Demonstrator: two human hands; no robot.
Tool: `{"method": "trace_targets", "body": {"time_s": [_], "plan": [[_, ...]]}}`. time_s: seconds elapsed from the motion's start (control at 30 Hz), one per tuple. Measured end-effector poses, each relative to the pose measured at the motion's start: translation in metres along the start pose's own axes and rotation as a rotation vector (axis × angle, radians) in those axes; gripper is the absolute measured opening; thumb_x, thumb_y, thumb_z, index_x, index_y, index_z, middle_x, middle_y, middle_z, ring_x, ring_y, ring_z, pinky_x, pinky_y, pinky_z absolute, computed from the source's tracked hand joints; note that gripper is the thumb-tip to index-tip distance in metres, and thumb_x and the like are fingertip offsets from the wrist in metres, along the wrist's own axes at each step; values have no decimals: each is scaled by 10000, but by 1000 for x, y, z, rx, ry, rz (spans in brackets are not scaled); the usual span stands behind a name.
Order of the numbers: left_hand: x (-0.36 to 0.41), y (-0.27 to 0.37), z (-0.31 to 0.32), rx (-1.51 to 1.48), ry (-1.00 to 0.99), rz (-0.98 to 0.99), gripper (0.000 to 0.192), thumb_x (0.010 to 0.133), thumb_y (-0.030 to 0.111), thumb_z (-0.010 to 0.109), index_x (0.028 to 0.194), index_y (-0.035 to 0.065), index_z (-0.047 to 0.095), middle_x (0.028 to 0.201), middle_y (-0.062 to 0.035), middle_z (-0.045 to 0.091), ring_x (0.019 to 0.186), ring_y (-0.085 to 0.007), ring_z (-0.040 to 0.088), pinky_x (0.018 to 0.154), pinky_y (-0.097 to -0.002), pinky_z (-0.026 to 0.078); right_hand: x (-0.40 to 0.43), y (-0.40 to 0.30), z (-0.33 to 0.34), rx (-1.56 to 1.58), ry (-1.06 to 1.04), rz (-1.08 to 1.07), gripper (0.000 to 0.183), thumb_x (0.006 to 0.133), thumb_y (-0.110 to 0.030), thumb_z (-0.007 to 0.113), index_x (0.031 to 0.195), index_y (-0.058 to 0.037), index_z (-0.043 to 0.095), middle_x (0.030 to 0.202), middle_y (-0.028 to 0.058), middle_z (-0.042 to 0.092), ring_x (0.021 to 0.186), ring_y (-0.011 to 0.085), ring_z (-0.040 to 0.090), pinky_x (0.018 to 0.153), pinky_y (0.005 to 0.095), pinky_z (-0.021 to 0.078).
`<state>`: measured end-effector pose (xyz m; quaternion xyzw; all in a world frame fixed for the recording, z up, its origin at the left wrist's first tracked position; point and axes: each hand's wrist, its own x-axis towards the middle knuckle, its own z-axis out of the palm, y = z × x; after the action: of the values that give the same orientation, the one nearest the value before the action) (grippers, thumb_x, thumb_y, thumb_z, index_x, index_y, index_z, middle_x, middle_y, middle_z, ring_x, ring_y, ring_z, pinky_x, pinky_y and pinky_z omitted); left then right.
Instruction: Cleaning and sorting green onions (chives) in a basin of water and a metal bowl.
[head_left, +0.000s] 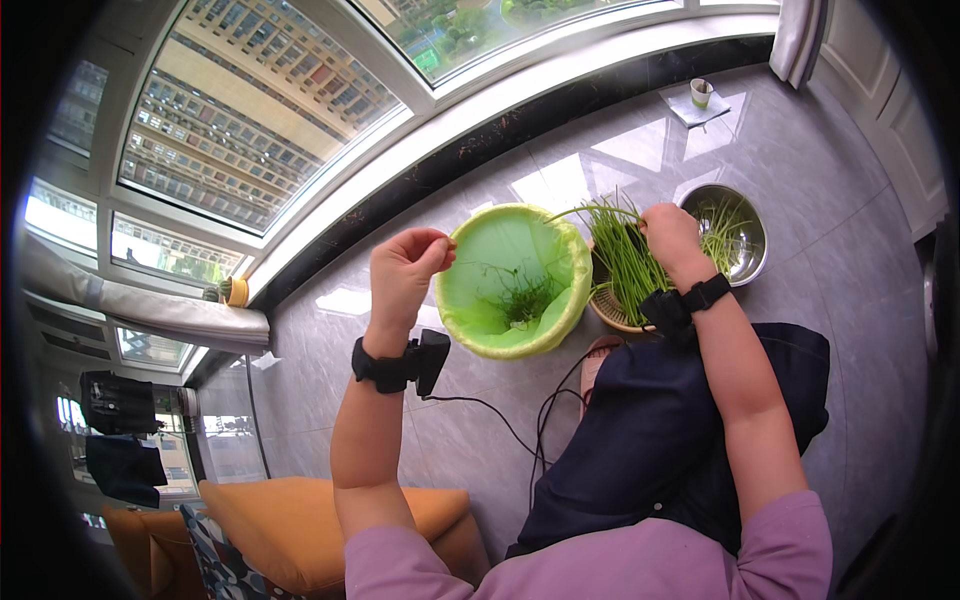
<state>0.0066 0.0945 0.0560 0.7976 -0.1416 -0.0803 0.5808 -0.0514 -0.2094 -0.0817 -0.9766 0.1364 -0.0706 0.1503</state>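
Observation:
My right hand (670, 234) pinches a long green vegetable stem (600, 208), whose far end reaches left over the rim of a bin. Below that hand, a bundle of similar green stems (622, 259) lies in a round woven basket (609, 309). The bin (442, 294) has a pale green plastic liner, and wilted green scraps (525, 300) sit at its bottom. At the bin's left rim is my left hand (409, 274), thumb and fingertips pressed together; nothing clear shows between them. Right of my right hand stands a steel bowl (756, 251) with trimmed pale-green stems (724, 232) inside.
A paper cup (700, 93) stands on a white sheet (686, 109) on the tiled floor (810, 172). Black cables (538, 435) run from my left wrist device (409, 364) across the floor. An orange sofa (300, 517) is at lower left, windows (255, 112) at upper left.

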Motion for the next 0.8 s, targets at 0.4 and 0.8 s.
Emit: {"method": "trace_targets", "body": {"time_s": [0.4, 0.8], "plan": [[-1, -27, 49, 48, -219, -104, 255, 758, -21, 398, 925, -38, 589, 880, -119, 618, 797, -154, 586, 718, -262, 471, -2, -18, 3, -109, 70, -70, 91, 672, -105, 536, 646, -61, 612, 671, 126, 571, 640, 297, 584, 555, 376, 476], [-10, -9, 56, -73, -209, -189, 107, 769, 69, 553, 764, -32, 590, 646, -53, 594, 557, -74, 531, 517, -189, 431, -10, -31, -20, 174, 97, -266, 42, 674, -92, 574, 674, -82, 615, 748, 79, 524, 727, 239, 551, 622, 336, 468]]}}
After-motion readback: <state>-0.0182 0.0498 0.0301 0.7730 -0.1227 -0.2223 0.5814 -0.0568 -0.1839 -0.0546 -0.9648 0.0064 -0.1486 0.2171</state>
